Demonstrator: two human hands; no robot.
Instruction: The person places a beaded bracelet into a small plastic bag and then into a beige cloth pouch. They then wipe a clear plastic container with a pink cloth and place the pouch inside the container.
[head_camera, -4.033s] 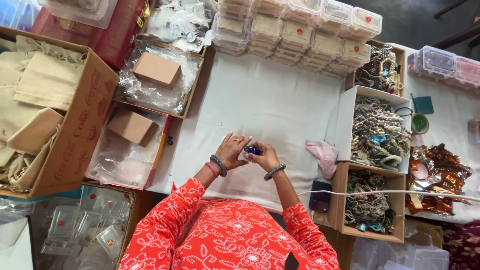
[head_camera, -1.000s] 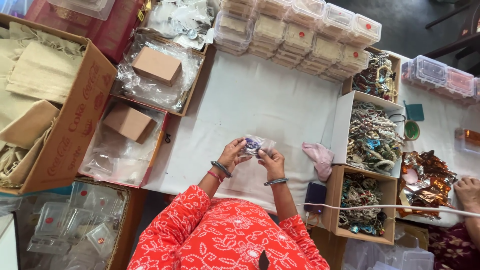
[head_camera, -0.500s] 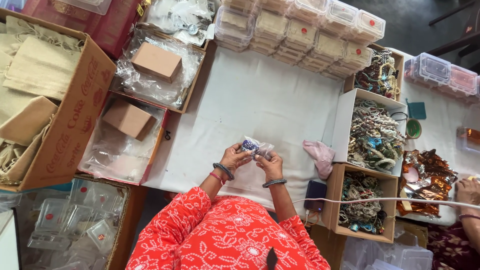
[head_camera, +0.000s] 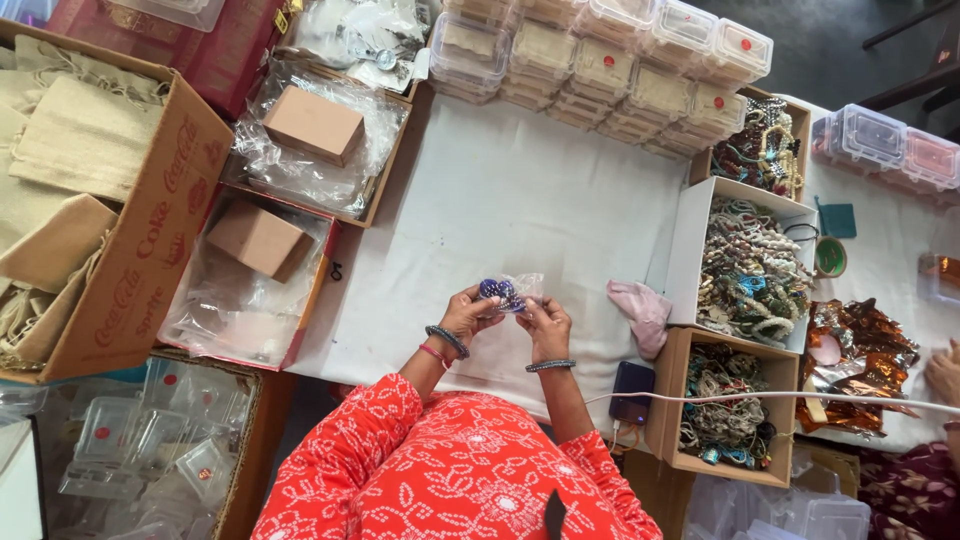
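1. Above the white-clothed counter (head_camera: 520, 190), just in front of us, our left hand (head_camera: 470, 312) and right hand (head_camera: 545, 325) meet; both are pinched on a small clear plastic pouch (head_camera: 522, 290) with a blue beaded ornament (head_camera: 494, 290) at its left end.
2. We judge the step in hand to be bagging the ornament; it looks to sit at the pouch mouth, though how far inside it is we cannot tell.
3. The next move calls for a steady grip on the film while the piece is eased deeper; the thin plastic may crumple or slip.
4. To the right lie a pink cloth (head_camera: 643, 310) and open boxes of beaded bracelets (head_camera: 755, 265); stacked clear lidded cases (head_camera: 600, 65) line the far edge.
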